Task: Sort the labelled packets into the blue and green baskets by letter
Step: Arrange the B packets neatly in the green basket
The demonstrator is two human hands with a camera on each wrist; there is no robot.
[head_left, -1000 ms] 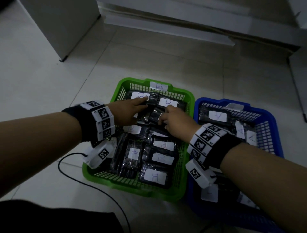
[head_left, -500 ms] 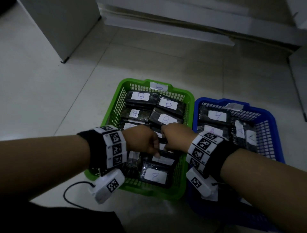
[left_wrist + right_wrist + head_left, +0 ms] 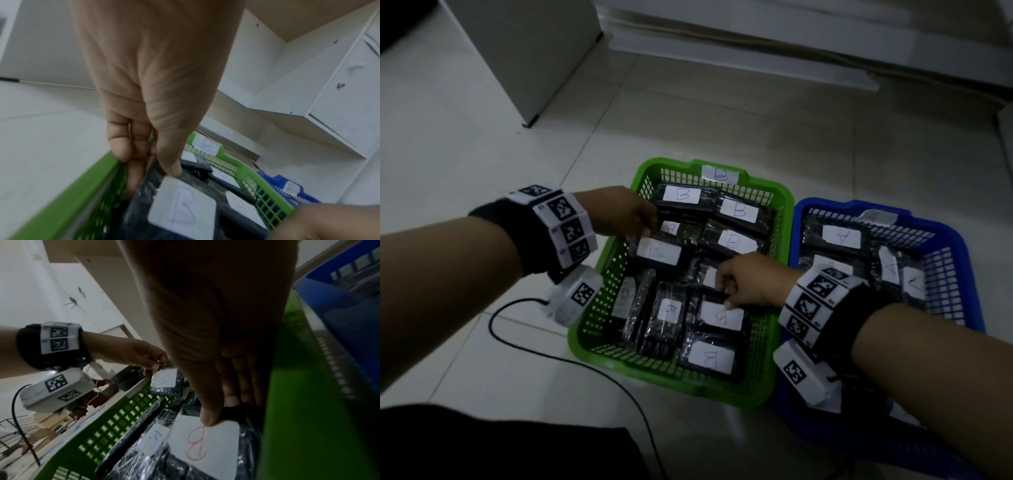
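Writing: the green basket (image 3: 779, 195) carries a white tag reading "B" on its far rim; the packets inside it have white stickers with a handwritten "B", mostly in blue or purple ink, some turned sideways or upside down. The blue basket (image 3: 962, 240) has packets marked "A"; the tag on its far rim is too tilted to read.
Left-held packet (image 3: 657, 253): a black, glossy plastic-wrapped packet with a white rounded sticker reading "B", lifted at the left side of the green basket, above the other packets.
Left hand (image 3: 619, 212): thumb and fingers pinch the top edge of that packet; the left wrist view shows the thumb pressed just above the sticker.
Right-held packet (image 3: 720, 317): a black wrapped packet whose sticker shows a red "B" in the right wrist view, lying among the packets in the near right part of the green basket.
Right hand (image 3: 751, 282): fingers curl around the packet's upper edge, the thumb tip resting on the sticker's rim.
Hard to make out: the scene is dim; the packet contents cannot be identified; the blue basket's near half is hidden behind the right forearm; the left wrist view is motion-blurred.
Surroundings: both baskets sit side by side, touching, on a pale tiled floor (image 3: 482, 154); a black cable (image 3: 571, 359) runs across it.
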